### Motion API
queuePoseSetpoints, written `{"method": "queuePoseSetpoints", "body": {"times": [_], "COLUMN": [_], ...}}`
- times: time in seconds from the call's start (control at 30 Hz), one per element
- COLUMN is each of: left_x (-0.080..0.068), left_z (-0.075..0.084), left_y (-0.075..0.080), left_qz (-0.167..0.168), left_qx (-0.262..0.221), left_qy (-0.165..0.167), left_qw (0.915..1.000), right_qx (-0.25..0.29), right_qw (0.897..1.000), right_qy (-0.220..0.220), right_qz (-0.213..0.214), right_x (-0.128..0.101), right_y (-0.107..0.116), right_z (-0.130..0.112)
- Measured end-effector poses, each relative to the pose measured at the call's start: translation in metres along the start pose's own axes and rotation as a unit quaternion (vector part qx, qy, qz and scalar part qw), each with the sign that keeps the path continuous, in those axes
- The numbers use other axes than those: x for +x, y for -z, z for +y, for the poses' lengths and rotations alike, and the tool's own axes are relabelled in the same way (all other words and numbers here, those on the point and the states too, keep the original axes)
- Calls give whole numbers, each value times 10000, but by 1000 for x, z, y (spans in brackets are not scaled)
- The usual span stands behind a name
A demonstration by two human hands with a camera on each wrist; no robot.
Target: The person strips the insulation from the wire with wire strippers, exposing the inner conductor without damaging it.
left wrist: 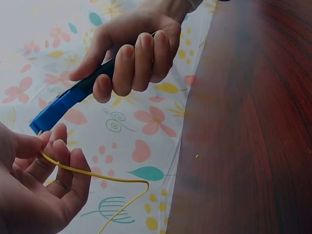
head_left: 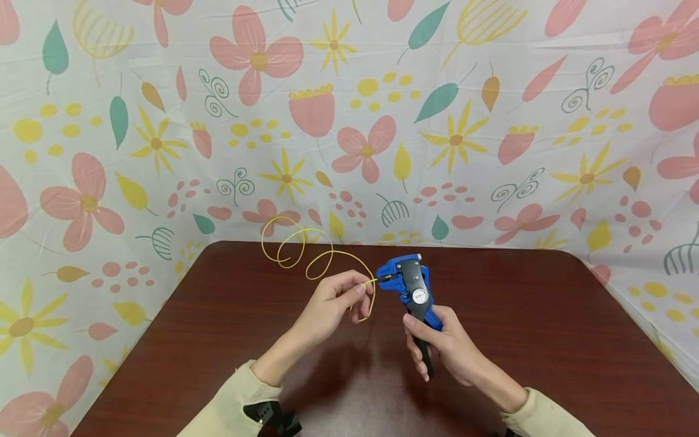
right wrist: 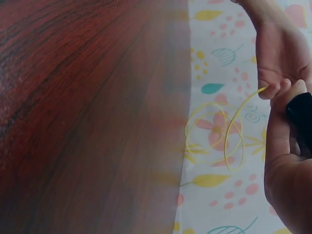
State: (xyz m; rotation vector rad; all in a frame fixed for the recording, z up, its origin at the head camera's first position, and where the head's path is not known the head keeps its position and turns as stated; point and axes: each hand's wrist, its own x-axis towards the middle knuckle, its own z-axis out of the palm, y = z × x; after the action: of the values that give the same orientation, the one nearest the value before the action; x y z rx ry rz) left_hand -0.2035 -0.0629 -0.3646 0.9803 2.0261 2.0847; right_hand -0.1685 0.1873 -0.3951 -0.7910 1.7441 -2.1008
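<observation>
My left hand (head_left: 334, 303) pinches a thin yellow wire (left wrist: 97, 174) between thumb and forefinger, close to one end. Its other fingers are loosely bent, with the wire running past them. That end reaches the blue head of a wire stripper (head_left: 417, 282), entering at the side of its mouth. My right hand (head_left: 449, 345) grips the stripper's blue and black handles, holding the tool tilted above the table. From the left hand the rest of the wire trails off in loose loops toward the back. In the right wrist view, the stripper's head is out of frame.
Beneath both hands lies a dark reddish-brown wooden table (head_left: 218, 340). A floral cloth (head_left: 349, 91) hangs behind it and along its sides. One tiny yellow bit (left wrist: 197, 156) sits on the tabletop. A black device (head_left: 273, 417) is strapped at the left wrist.
</observation>
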Motion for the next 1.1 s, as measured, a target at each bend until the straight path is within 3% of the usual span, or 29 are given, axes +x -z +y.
{"method": "queuePoseSetpoints", "body": {"times": [0.47,1.1], "left_x": [0,-2], "left_z": [2,0], "left_y": [1,3], "left_qz": [-9,-34], "left_qx": [-50,6], "left_qy": [-5,-34], "left_qw": [10000,10000], "right_qx": [456,203], "right_qw": [9983,9994], "right_qy": [120,198], "right_qz": [-338,-196], "right_x": [0,-1], "right_y": [3,1], "right_z": [2,3]}}
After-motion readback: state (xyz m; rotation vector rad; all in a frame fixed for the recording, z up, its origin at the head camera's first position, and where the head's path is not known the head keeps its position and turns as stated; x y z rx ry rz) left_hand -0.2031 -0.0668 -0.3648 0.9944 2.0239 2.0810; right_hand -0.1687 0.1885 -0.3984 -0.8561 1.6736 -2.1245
